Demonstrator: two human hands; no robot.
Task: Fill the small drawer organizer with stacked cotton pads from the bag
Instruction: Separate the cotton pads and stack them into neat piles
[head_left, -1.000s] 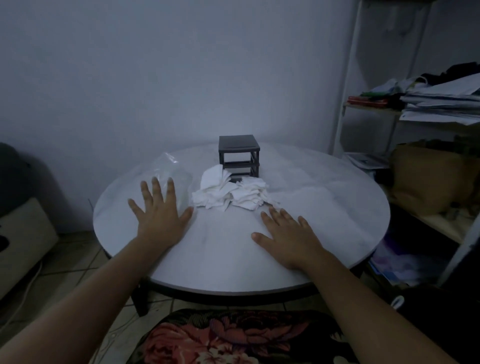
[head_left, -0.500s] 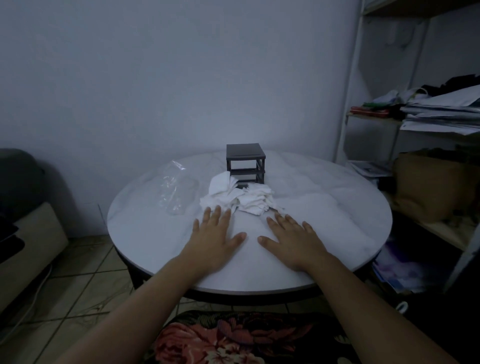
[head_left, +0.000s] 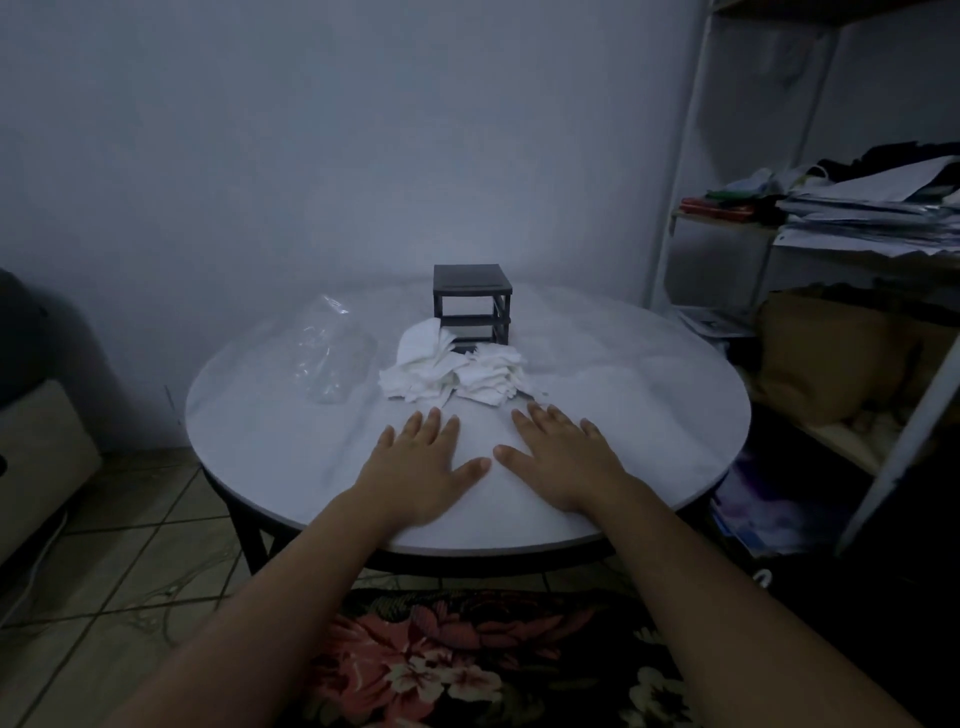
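Seen from the head camera, your left hand (head_left: 423, 462) lies palm down on the round white tabletop (head_left: 623, 395), fingers straight and slightly spread, grasping nothing. Your right hand (head_left: 563, 457) lies the same way just beside it, equally released, and the two thumb tips point at each other, close together. The loose heap of white square cotton pads (head_left: 457, 376) sits on the table just beyond your fingertips, centred between both hands and touched by neither. Your right hand comes nearest, its index finger close to a stray pad at the heap's front edge. Directly behind the heap stands the small dark grey plastic drawer organizer (head_left: 471, 304), upright, its bottom tier partly hidden by the pads piled against it (whether any pads are inside its tiers cannot be told in this dim light). The crumpled clear plastic bag (head_left: 332, 358) lies to the left of the heap, ahead and to the left of your left hand and well apart from it. At the right edge of the view a white metal shelving rack (head_left: 675, 208) carries untidy stacks of papers (head_left: 872, 208). A dark floral-patterned fabric (head_left: 467, 660) shows below the table between your forearms, with a beige tiled floor (head_left: 130, 561) to its left.
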